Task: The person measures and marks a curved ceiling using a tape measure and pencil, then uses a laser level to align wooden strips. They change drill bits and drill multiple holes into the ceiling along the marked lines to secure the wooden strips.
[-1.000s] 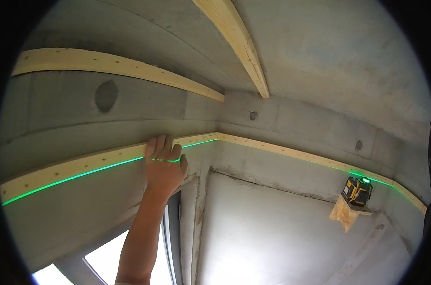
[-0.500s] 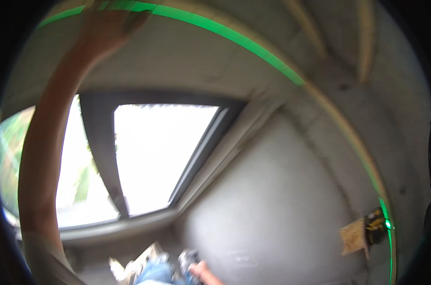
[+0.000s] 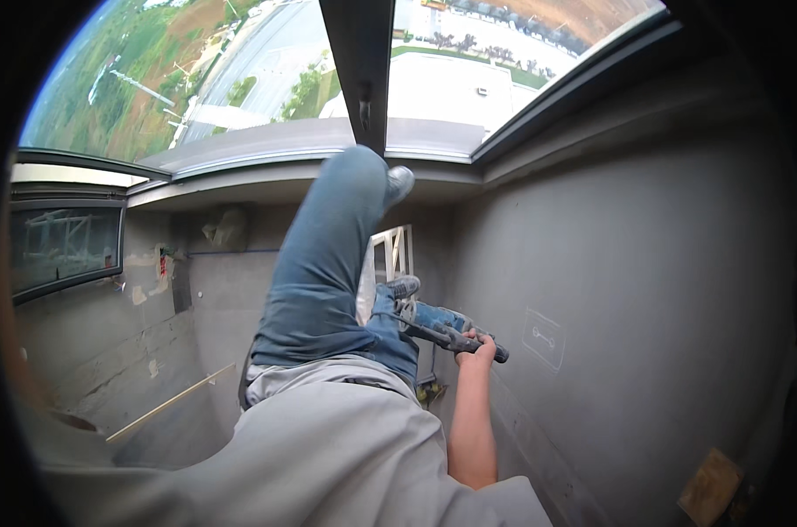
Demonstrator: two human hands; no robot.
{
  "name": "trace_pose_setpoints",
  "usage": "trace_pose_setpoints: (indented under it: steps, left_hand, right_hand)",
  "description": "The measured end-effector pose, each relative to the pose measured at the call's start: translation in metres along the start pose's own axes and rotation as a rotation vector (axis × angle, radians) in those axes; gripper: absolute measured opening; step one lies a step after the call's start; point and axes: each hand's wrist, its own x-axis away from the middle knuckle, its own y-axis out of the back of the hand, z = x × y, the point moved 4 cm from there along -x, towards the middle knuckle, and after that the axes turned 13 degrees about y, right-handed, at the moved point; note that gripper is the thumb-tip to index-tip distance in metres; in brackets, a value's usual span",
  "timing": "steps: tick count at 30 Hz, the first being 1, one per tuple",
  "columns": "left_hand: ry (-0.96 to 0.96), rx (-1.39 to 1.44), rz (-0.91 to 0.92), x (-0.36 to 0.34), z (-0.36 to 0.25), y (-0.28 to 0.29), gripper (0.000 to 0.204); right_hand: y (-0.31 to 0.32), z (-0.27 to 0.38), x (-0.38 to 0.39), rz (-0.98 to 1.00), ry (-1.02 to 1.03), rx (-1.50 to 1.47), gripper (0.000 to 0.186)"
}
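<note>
My right hand (image 3: 476, 346) grips the black handle of a blue power tool (image 3: 438, 318), which is held beside my lower right leg. My raised leg in blue jeans (image 3: 328, 255) reaches up to the window sill (image 3: 214, 147), with its shoe (image 3: 401, 183) by the middle frame post (image 3: 363, 79). My other shoe (image 3: 403, 286) shows lower down. My left hand is out of view; only a blurred skin-coloured patch shows at the left rim.
Window panes show ground far below. A grey wall (image 3: 627, 290) with a scratched outline runs along the right. A long wooden strip (image 3: 170, 401) is at lower left, pale framework (image 3: 394, 246) behind my legs, and a board piece (image 3: 710, 481) at lower right.
My view has swung from the upper wall and wooden rail down to my body and window. The left hand on the rail has left view; my right hand with the tool shows clearly.
</note>
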Motion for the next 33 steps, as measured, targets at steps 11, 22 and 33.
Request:
trace_pose_setpoints:
  steps: [11, 22, 33]
  left_hand:
    - [0.213, -0.007, 0.826, 0.316, 0.043, -0.181, 0.044]
    - [0.386, 0.040, 1.325, 0.529, 0.053, -0.203, 0.054]
    - [0.128, 0.288, 1.002, 0.392, 0.079, -0.184, 0.067]
  right_hand:
    - [0.020, -0.033, -0.040, -0.039, -0.046, 0.069, 0.022]
    - [-0.080, -0.036, 0.010, 0.067, 0.070, 0.254, 0.016]
    - [-0.165, -0.059, 0.144, 0.434, 0.338, 0.509, 0.025]
